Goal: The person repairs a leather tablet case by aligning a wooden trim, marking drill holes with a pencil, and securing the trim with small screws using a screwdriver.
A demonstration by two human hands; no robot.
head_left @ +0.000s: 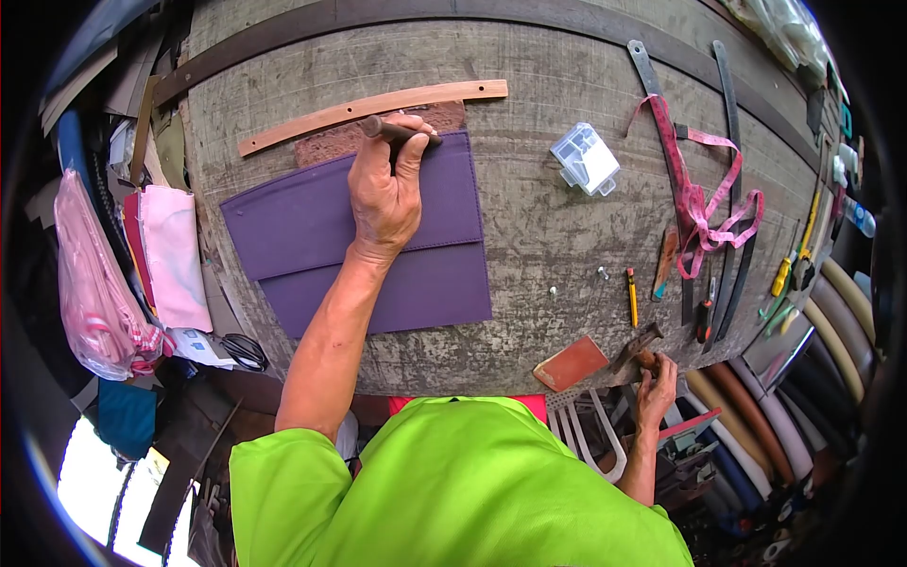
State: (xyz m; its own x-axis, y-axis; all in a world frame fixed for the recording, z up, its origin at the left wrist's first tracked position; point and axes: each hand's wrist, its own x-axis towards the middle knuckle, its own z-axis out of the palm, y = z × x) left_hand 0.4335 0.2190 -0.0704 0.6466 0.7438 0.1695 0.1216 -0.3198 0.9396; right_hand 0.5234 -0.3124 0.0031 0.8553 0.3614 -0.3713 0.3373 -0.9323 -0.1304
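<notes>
My left hand (385,194) is closed around a dark rod-shaped punch (402,133) that lies slanted across its fingers. It is above the upper edge of a purple stitched leather piece (378,288), which has a folded flap. Part of a rough reddish slab (326,146) shows under that edge. At the front edge of the table, my right hand (655,386) is closed on the handle of a hammer (635,348). Beside the hammer lies a reddish-brown rectangular block (571,363). The left hand hides part of the leather.
Behind the slab lies a wooden strip (378,113) with holes. A clear plastic box (586,159) stands mid-table. Farther right are a pink measuring tape (697,213), metal straps (727,142) and a yellow pencil (632,298). Wrapped pink fabric (99,274) is at left, material rolls (765,406) at right.
</notes>
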